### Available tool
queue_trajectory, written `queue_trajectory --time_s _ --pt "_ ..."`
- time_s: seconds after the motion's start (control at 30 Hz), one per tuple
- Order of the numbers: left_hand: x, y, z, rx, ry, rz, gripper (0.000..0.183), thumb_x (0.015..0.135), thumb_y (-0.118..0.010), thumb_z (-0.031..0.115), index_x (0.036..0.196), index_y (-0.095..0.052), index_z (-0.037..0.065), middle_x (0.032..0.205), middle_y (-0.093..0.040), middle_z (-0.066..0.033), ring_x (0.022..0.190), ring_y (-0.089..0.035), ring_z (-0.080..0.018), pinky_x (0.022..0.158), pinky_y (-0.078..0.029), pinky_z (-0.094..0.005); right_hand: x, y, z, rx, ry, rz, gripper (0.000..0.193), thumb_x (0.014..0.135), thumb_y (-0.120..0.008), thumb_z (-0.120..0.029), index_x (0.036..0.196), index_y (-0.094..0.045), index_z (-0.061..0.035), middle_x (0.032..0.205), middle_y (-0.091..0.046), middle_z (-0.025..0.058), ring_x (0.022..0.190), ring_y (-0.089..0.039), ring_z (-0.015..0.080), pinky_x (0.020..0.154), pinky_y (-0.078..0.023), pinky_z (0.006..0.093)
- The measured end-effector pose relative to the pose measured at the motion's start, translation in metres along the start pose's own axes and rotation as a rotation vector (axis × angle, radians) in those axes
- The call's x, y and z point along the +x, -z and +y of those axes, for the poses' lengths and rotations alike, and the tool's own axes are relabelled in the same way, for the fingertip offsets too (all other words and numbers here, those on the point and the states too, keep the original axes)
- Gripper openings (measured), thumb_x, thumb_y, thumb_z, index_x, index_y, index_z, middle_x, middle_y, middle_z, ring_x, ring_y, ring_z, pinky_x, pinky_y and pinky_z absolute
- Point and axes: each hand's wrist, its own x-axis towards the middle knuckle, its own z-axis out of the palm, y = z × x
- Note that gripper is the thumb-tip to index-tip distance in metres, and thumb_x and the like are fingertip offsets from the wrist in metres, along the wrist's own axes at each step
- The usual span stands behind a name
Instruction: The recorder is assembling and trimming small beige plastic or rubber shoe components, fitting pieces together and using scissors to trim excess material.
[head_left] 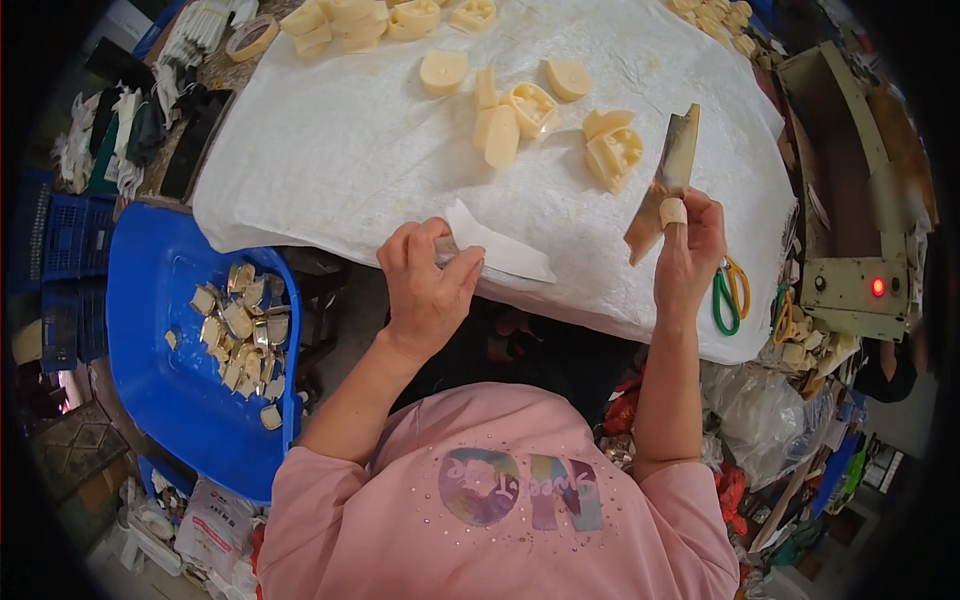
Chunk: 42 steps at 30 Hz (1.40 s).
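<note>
At the near edge of the cloth-covered table, the fingers and thumb of my left hand (428,280) are closed on a small greyish piece (446,250); its kind is unclear. A pointed white paper-like sheet (500,248) lies beside those fingertips, perhaps partly under them. On the right, my right hand (690,245) is raised, gripping a shiny gold, film-like strip (675,150) that stands upright with a lower flap hanging down. A tan wrap (673,211) circles one of its fingers. Farther in, several cream moulded pieces (615,155) lie on the white cloth (340,130).
A blue tub (145,330) holding several shiny gold-coated pieces (240,320) stands at the left. Green- and yellow-handled scissors (730,300) lie by my right forearm. A metal machine (860,290) with a glowing red light is at the right. A tape roll (252,38) sits far left.
</note>
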Motion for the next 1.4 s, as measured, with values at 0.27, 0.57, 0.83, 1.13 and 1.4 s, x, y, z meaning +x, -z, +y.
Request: queue_trajectory --time_s 0.27,0.57,0.83,1.13,1.4 --pt "0.019 0.008 0.023 -0.282 0.087 -0.097 0.016 0.069 -0.072 0.004 0.081 -0.062 0.004 0.061 -0.050 -0.0077 0.051 -0.046 -0.0185 0.051 -0.035 -0.0300 -0.030 -0.014 -0.023 -0.446 0.477 -0.215 0.024 0.061 -0.061 0.007 0.082 -0.054 -0.0019 0.092 -0.058 0.0131 0.080 -0.057 0.0301 0.062 -0.049 0.0333" --pt "0.038 0.002 0.032 -1.424 0.887 -0.277 0.046 0.100 -0.033 0.030 0.126 -0.047 -0.005 0.087 -0.059 -0.0075 0.066 -0.053 -0.0109 0.053 -0.044 -0.0232 -0.015 -0.026 -0.006 -0.295 0.406 -0.382 0.041 0.068 -0.073 -0.005 0.106 -0.059 -0.0040 0.102 -0.060 0.0137 0.092 -0.057 0.0319 0.078 -0.048 0.0372" --pt "0.075 -0.058 0.048 -1.279 0.658 -0.349 0.050 0.100 -0.030 0.037 0.097 -0.062 -0.002 0.084 -0.064 -0.0069 0.075 -0.055 -0.0142 0.075 -0.045 -0.0295 0.036 -0.018 0.064 -0.615 0.383 -0.220 0.047 0.074 -0.063 0.004 0.119 -0.053 -0.0041 0.123 -0.051 0.0174 0.114 -0.052 0.0311 0.095 -0.044 0.0387" --pt "0.099 -0.121 0.074 -1.014 0.267 0.087 0.037 0.098 -0.035 0.027 0.119 -0.052 0.001 0.103 -0.060 -0.0149 0.096 -0.057 -0.0306 0.090 -0.042 -0.0372 0.034 -0.009 0.077 -0.284 0.126 -0.286 0.031 0.092 -0.052 -0.011 0.121 -0.053 0.0000 0.123 -0.055 0.0131 0.112 -0.055 0.0241 0.088 -0.045 0.0315" --pt "0.089 -0.123 0.069 -0.786 0.208 -0.177 0.034 0.096 -0.036 0.024 0.107 -0.056 -0.001 0.092 -0.061 -0.0233 0.087 -0.058 -0.0385 0.079 -0.044 -0.0449 0.044 -0.009 0.083 0.435 -0.341 0.212 0.029 0.094 -0.042 -0.013 0.119 -0.046 0.0008 0.122 -0.050 0.0178 0.108 -0.052 0.0315 0.093 -0.046 0.0477"
